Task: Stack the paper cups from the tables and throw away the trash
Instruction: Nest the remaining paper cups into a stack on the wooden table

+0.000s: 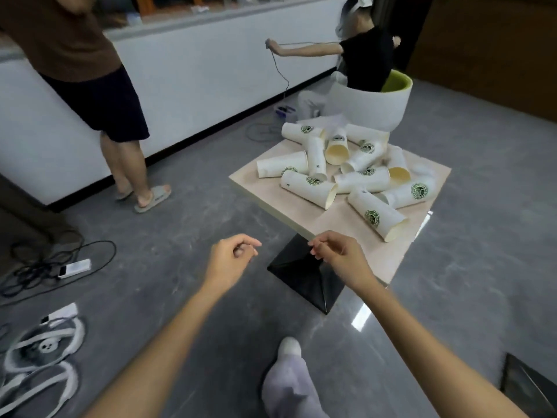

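Several white paper cups (pixel 346 164) with green logos lie tumbled on their sides in a heap on a small square beige table (pixel 265 188). The nearest cup (pixel 376 217) lies by the table's front right part. My left hand (pixel 230 259) hovers over the floor, short of the table's near corner, fingers loosely curled and holding nothing. My right hand (pixel 339 256) hangs at the near corner, above the black pedestal base (pixel 307 276), fingers also loosely curled and empty. Both hands are apart from the cups.
A white and green tub chair (pixel 370 107) with a seated person (pixel 366 55) stands behind the table. Another person (pixel 90 86) stands at the left by a white counter (pixel 187 73). Cables and a power strip (pixel 73 268) lie on the grey floor at left. My foot (pixel 289 378) is below.
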Available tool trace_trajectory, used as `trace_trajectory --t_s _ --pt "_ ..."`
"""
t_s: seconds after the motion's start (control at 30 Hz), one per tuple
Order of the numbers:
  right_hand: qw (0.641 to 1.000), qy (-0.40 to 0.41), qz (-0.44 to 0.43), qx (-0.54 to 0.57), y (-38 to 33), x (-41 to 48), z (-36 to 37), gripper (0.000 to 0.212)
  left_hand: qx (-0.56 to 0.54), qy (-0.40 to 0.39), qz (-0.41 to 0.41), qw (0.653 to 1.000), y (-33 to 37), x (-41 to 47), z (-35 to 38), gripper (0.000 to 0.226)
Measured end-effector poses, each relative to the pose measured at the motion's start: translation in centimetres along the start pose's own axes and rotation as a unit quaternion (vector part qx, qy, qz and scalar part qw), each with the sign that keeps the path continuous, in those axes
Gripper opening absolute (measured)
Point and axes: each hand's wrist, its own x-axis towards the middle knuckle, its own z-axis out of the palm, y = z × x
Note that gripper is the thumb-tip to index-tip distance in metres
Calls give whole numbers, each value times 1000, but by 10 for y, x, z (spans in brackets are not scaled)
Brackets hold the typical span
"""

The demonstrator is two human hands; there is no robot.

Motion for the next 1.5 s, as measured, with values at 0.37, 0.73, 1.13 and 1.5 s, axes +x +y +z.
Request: trace_trajectory --t_s 0.37,0.73,1.13,1.5 --pt "998 22 35 37 25 160 -18 24 13 -50 -7 999 15 171 30 33" --pt "991 77 88 61 41 232 -26 28 29 -108 31 993 17 292 58 24" --pt "954 246 137 102 45 288 -11 22 144 -274 194 931 -9 424 83 45" --pt "901 374 190 112 39 282 9 21 200 -385 194 880 -47 457 104 88"
